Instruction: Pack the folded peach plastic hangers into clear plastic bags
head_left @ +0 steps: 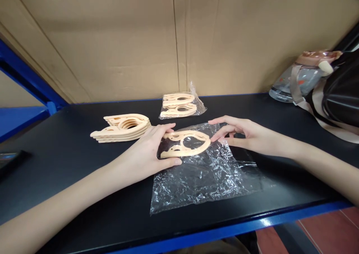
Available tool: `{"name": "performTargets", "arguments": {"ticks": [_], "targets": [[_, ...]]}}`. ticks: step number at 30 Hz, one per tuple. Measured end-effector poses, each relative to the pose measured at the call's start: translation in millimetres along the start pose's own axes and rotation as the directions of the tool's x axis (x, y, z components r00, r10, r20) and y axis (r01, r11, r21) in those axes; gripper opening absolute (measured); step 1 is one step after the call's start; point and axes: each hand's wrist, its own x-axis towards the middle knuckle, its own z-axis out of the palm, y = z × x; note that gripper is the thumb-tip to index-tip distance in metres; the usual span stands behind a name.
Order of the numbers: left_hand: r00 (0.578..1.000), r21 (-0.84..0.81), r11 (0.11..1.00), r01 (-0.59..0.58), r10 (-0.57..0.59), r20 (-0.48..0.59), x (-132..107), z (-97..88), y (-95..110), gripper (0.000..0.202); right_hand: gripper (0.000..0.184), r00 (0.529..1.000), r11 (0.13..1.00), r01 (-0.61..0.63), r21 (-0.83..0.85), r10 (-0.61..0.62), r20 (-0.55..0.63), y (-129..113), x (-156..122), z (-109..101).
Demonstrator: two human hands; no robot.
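Observation:
A beige folding hanger (193, 151), folded up, lies within or on a clear plastic bag (193, 183); the film's layers are hard to tell apart. My left hand (148, 143) straddles the hanger's split left end, thumb on the near side and fingers on the far side. At the rounded right end, my right hand (238, 134) has its index finger stretched out, another fingertip at the hanger's tip, and the lower fingers closed at the bag's edge. A stack of several folded hangers (120, 134) sits just left of my left hand.
Farther back, two hangers (179, 110) lie side by side in a clear bag. A strapped drink bottle (303, 78) leans beside a dark bag (342, 89) at right. Cardboard (112, 40) backs the black tabletop (84, 216). A dark flat object (11, 160) rests at far left.

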Motion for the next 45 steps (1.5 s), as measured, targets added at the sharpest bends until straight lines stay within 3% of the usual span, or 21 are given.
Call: {"name": "performTargets", "arguments": {"ticks": [6, 12, 18, 29, 37, 42, 45], "targets": [[0.999, 0.014, 1.0, -0.009, 0.008, 0.04, -1.6, -1.9, 4.3, 0.072, 0.05, 1.0, 1.0, -0.006, 0.028, 0.006, 0.014, -0.3, -0.7, 1.5], [0.998, 0.084, 0.995, -0.056, 0.055, 0.013, -5.2, -6.8, 10.5, 0.043, 0.05, 1.0, 0.999, 0.007, 0.037, -0.008, 0.024, 0.1, -0.6, 1.1], [0.999, 0.04, 0.998, -0.039, 0.039, 0.01, -4.8, -6.7, 7.4, 0.053, 0.051, 0.999, 0.999, 0.004, 0.044, -0.006, 0.049, -0.1, -1.7, 0.6], [0.996, 0.002, 0.997, -0.082, 0.082, -0.043, -1.9, -3.6, 1.9, 0.054, 0.054, 0.994, 0.997, 0.028, 0.074, -0.035, 0.101, -1.1, -5.0, 0.8], [0.994, 0.101, 0.99, -0.097, 0.101, -0.031, -6.1, -3.4, 2.5, 0.053, 0.051, 0.995, 0.998, 0.059, 0.013, -0.06, 0.084, -1.8, -2.7, 0.2], [0.977, 0.317, 0.934, -0.165, 0.198, -0.075, -5.1, -23.2, 8.4, 0.051, 0.047, 0.999, 0.997, 0.049, -0.062, -0.049, 0.003, 2.1, -1.6, -2.3], [0.975, 0.318, 0.933, -0.165, 0.204, -0.09, -0.9, -52.0, -0.7, 0.052, 0.045, 0.988, 0.96, 0.022, -0.279, -0.063, -0.14, 5.8, -1.3, -6.1]]}}
